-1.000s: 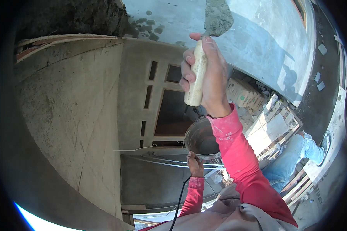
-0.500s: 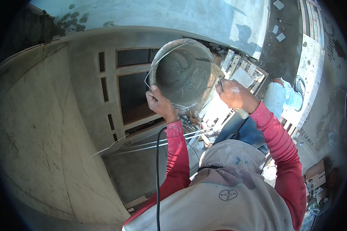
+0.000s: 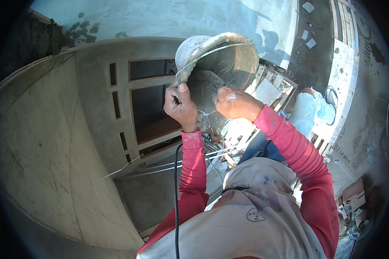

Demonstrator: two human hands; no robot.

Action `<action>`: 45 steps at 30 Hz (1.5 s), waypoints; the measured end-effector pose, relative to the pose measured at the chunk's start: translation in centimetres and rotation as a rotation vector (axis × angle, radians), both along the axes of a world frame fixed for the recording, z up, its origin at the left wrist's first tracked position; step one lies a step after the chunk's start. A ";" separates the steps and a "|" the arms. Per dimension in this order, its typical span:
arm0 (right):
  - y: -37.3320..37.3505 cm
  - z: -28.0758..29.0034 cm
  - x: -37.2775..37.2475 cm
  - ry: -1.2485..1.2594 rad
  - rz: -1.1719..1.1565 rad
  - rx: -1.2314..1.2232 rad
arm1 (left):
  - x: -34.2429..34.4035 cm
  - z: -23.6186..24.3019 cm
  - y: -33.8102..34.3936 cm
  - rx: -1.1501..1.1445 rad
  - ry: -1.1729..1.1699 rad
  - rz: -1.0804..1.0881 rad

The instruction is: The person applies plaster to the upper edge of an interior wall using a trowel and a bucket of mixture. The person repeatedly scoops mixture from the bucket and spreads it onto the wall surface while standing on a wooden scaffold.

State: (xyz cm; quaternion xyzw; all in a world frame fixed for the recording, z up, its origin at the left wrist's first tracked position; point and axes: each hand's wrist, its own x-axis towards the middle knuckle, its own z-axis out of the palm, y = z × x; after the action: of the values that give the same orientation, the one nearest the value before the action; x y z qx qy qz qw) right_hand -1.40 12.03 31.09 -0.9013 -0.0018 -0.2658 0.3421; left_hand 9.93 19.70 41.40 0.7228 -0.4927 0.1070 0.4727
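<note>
Mottled grey bucket [image 3: 189, 51], red sleeves [image 3: 296, 142], pale-blue wall [image 3: 160, 19]

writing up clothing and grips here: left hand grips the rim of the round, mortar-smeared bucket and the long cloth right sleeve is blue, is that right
One slip: the long cloth right sleeve is red, not blue, as the head view shows. The left hand does grip the rim of the round, mortar-smeared bucket.

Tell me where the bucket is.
In the head view's upper middle, the bucket is tilted, its left rim gripped by the left hand, the right hand at its opening.
</note>
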 end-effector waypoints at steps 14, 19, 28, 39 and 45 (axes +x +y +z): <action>-0.5 2.3 -1.2 0.211 1.018 2.211 | 4.6 0.1 3.2 -0.351 0.794 0.428; -1.0 11.8 2.8 -0.341 0.642 1.929 | 4.6 1.2 11.4 -0.413 0.985 0.537; -0.2 29.9 15.2 -1.050 0.213 2.121 | 5.3 -0.7 25.7 -0.324 0.543 0.779; -1.6 16.4 7.8 -0.540 0.488 1.944 | 3.7 -0.6 25.3 -0.268 0.683 0.843; 0.2 5.0 -2.6 0.416 0.451 1.121 | 6.2 1.2 18.5 0.010 0.213 0.651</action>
State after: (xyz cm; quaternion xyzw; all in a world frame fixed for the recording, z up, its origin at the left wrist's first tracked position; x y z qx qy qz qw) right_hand -4.00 12.21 36.06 -0.5960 0.0144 0.0326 0.8022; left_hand 16.16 38.20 42.56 0.8515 -0.1843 0.1738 0.4590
